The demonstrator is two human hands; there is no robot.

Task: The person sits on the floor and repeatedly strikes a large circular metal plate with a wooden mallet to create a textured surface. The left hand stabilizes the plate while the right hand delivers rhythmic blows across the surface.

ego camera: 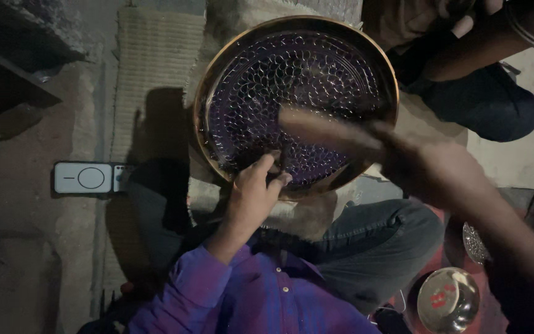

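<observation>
You are in the middle of chasing the pattern into the round metal plate [341,55], which lies tilted across your lap, its brass-coloured rim toward you and its face already covered with rows of small raised drops and rings. Your left hand [253,188] is pinched narrow around a thin dark punch [279,162], its tip set on the plate's near edge region, just inside the rim. Your right hand [431,167] is closed around a wooden mallet [326,130]; both are blurred, so I judge the mallet to be mid-swing over the punch, though I cannot tell exactly where its head sits.

The step in hand, as I read it, is one strike in a long run of strikes. Most of the face looks worked; the band nearest your left hand seems to be where the pattern is being filled.

The next move calls for a steady punch: keep it upright and seated in its spot before the mallet lands, and keep your left fingers clear of the top end. After the blow, shift the tip just beside the last mark so the spacing matches its neighbours. Keep the plate braced on your knees, since it could slide.

Another person's arm [489,46] is near the plate's far right edge. A small steel bowl [447,300] sits by your right knee, and a white flat device [91,177] lies on the floor [26,247] to your left.
</observation>
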